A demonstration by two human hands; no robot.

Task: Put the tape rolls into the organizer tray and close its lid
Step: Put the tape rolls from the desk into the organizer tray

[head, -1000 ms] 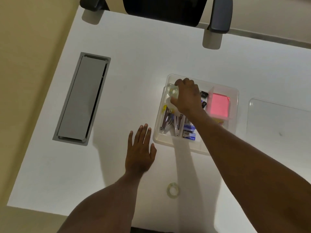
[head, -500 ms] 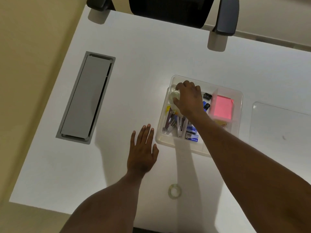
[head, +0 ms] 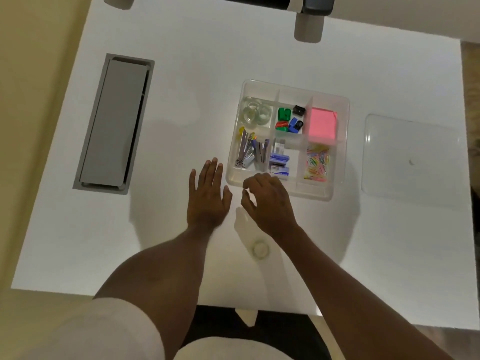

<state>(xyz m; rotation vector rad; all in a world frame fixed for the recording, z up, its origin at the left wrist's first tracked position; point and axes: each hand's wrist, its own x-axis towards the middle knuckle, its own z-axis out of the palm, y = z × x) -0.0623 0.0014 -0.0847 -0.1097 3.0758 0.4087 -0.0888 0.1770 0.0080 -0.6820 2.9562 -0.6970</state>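
Observation:
A clear organizer tray (head: 340, 152) stands in the middle of the white desk. Its far-left compartment holds clear tape rolls (head: 255, 114). One more clear tape roll (head: 259, 248) lies on the desk near the front edge, just below my right wrist. My right hand (head: 267, 201) hovers by the tray's near-left corner, fingers loosely curled and empty. My left hand (head: 207, 196) rests flat on the desk left of the tray, fingers spread. The tray's clear lid (head: 413, 162) lies flat to the right of the tray.
A grey cable hatch (head: 114, 123) is set into the desk on the left. Other tray compartments hold staplers, sharpeners, pink sticky notes, staple boxes and coloured clips. A chair armrest (head: 315, 5) sits beyond the far edge.
My right hand left the tray's far-left compartment, leaving a tape roll there, and drew back toward me past the tray's near edge. The view shifted closer; my left hand stayed flat.

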